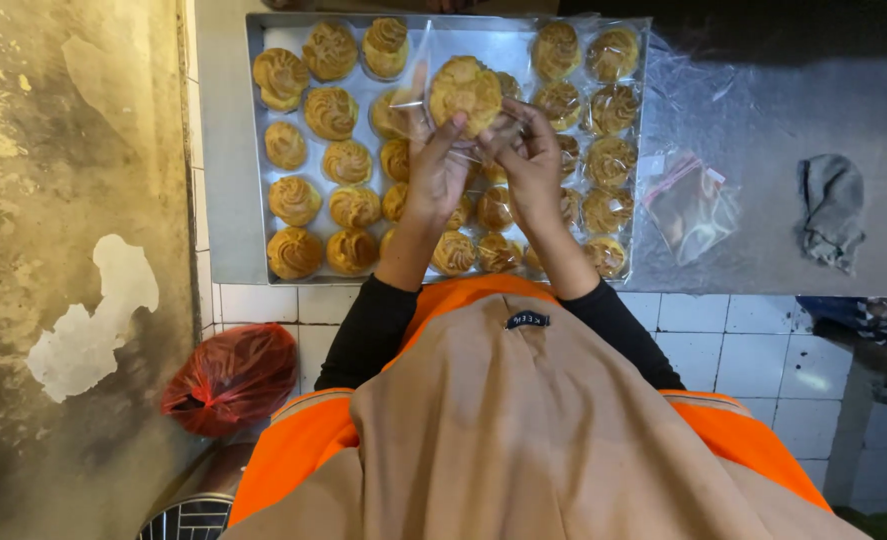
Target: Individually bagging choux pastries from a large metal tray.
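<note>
Golden-brown swirled pastries (330,113), silver tray (255,150), red bag (231,378)

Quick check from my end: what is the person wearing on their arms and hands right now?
Both hands, the left hand and the right hand, are bare: no gloves, and no rings or watch that I can make out. The forearms are uncovered. Snug black long sleeves are pushed up toward the elbows. Over them sits an orange garment and a tan head covering.
</note>
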